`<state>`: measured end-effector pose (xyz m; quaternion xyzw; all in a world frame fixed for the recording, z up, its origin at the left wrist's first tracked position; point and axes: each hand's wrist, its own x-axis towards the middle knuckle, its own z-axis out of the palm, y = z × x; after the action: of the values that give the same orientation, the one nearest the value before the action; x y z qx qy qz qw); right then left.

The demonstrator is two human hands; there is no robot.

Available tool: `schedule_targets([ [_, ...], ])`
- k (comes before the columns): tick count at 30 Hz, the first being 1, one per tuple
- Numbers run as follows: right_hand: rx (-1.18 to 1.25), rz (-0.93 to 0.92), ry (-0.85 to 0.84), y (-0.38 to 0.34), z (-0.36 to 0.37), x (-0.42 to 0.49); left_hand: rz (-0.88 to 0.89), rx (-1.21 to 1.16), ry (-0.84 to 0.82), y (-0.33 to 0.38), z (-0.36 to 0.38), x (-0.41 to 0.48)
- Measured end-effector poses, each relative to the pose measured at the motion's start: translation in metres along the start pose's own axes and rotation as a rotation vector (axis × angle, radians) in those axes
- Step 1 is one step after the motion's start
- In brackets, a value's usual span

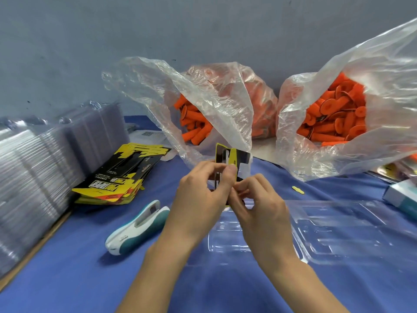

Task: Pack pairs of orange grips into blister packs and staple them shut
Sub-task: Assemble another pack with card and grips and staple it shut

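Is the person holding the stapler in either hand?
No, the stapler lies on the blue cloth, while the left hand and the right hand both pinch a black-and-yellow card.

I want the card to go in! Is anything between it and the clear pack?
Nothing visible does. The left hand and right hand pinch the yellow-and-black printed card just above the open clear plastic blister pack.

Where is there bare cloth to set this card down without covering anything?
Best: the near-left blue cloth, between the stapler and the stacked blister packs, toward you. A smaller strip lies in front of the open blister pack at near right. Crowded: card pile at left, bags of grips along the back.
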<state>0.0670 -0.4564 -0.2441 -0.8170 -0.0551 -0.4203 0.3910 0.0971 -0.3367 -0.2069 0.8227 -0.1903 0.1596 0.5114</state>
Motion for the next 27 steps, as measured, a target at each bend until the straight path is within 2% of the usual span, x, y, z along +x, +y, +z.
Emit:
schedule_targets([
  [2, -0.016, -0.012, -0.007, 0.0046, 0.0005, -0.0008, 0.026, 0.035, -0.023, -0.0003, 0.0011, 0.0001],
  [5, 0.088, 0.066, -0.085, 0.0074, 0.0026, -0.0008, 0.032, 0.018, -0.007, 0.0015, 0.0026, -0.0001],
  [8, 0.193, 0.064, -0.021, 0.0052, 0.0032, 0.0028, -0.014, -0.119, 0.008, 0.0055, 0.0007, 0.0013],
  [11, 0.203, 0.069, 0.0, 0.0071, 0.0022, 0.0053, -0.038, -0.159, -0.01, 0.0074, -0.0008, 0.001],
  [22, 0.317, 0.17, -0.112, 0.0051, 0.004, 0.0045, 0.07, 0.075, -0.004, 0.0048, 0.0025, -0.0007],
  [27, 0.375, 0.211, -0.129, 0.0026, 0.0031, 0.006, 0.126, 0.084, 0.01, 0.0077, 0.0052, -0.0036],
])
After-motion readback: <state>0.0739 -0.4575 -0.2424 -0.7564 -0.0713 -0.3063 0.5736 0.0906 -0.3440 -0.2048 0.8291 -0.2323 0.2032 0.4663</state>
